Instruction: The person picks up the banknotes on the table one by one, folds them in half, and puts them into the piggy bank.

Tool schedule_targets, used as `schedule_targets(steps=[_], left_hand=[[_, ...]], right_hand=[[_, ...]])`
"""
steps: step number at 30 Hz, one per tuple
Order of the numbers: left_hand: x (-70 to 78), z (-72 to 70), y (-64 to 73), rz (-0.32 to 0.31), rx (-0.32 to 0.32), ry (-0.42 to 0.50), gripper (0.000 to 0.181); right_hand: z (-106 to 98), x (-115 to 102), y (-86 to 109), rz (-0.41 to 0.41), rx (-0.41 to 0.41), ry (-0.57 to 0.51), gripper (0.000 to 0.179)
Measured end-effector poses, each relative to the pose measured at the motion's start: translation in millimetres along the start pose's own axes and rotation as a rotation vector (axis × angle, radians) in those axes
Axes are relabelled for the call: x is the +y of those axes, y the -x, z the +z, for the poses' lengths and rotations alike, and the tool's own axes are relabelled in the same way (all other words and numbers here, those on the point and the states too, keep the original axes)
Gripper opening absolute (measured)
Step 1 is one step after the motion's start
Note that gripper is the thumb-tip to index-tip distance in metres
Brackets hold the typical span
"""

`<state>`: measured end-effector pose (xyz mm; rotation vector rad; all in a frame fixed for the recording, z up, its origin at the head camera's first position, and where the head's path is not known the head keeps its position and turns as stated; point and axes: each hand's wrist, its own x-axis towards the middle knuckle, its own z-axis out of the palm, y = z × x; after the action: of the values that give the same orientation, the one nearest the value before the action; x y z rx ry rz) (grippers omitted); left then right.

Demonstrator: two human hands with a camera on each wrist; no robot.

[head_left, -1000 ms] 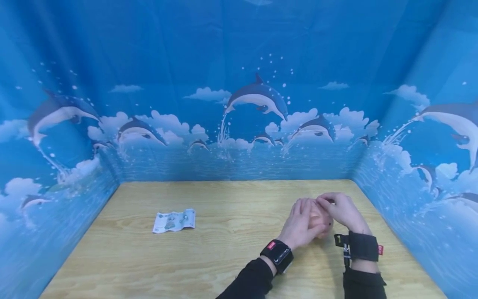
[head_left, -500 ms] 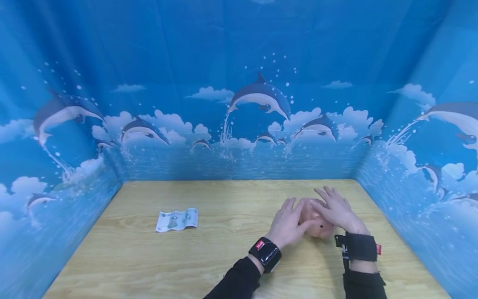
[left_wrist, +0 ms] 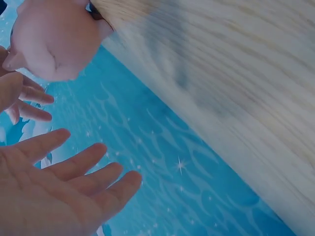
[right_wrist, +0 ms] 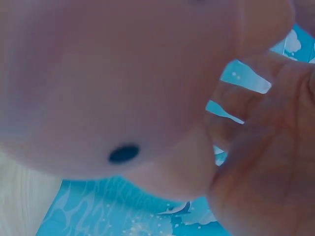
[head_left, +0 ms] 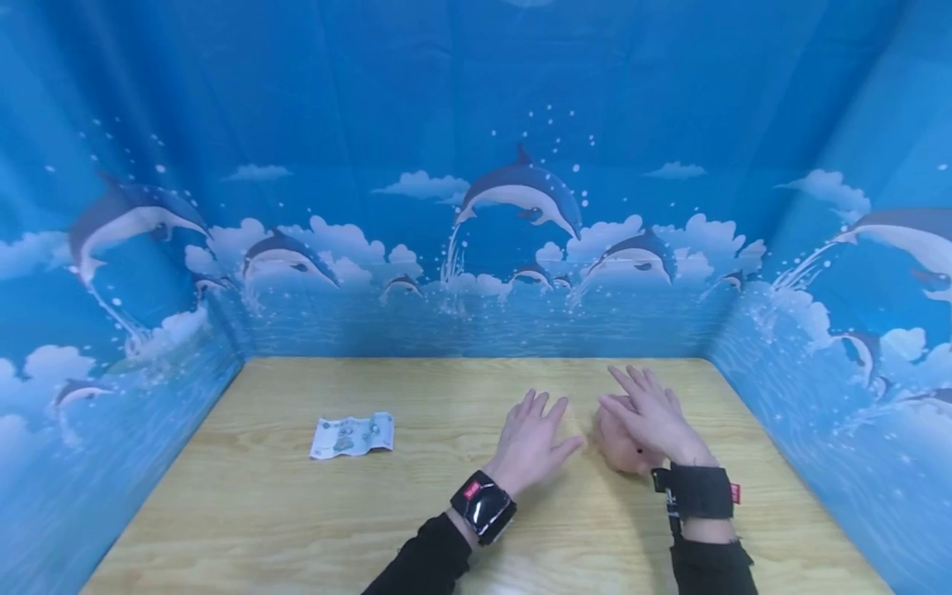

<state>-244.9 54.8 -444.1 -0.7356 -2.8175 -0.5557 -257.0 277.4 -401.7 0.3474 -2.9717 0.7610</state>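
A rounded pink piggy bank (head_left: pixel 616 442) with a dark eye dot stands on the right half of the table. My right hand (head_left: pixel 658 420) lies over its top and far side with the fingers extended, hiding part of it. Close up in the right wrist view, the piggy bank (right_wrist: pixel 98 88) fills much of the picture beside the palm of the right hand (right_wrist: pixel 275 152). To its left, my left hand (head_left: pixel 530 446) hovers with fingers spread, apart from it and holding nothing. The left wrist view shows the spread left hand (left_wrist: pixel 59 196) below the piggy bank (left_wrist: pixel 56 39).
A creased banknote (head_left: pixel 353 436) with green print lies on the left part of the wooden table (head_left: pixel 297 529). Blue curtains (head_left: pixel 357 107) printed with dolphins enclose the table at the back and both sides.
My left hand has let go of the piggy bank and moved left, away from it. My right hand has gone from curled fingers on its top to straight ones laid over it.
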Motion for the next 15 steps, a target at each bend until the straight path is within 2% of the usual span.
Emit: schedule_targets(steps=[9,15], left_hand=[[-35.1,-18.8,27.2,-0.033,0.0,-0.018,0.068],[-56.6,-28.3,41.8,-0.066,0.016,-0.025,0.066]], right_hand=[[5.3,-10.9,-3.0,-0.1,0.029,-0.115,0.058],[13.1,-21.5,-3.0,-0.094,-0.006,-0.108,0.056]])
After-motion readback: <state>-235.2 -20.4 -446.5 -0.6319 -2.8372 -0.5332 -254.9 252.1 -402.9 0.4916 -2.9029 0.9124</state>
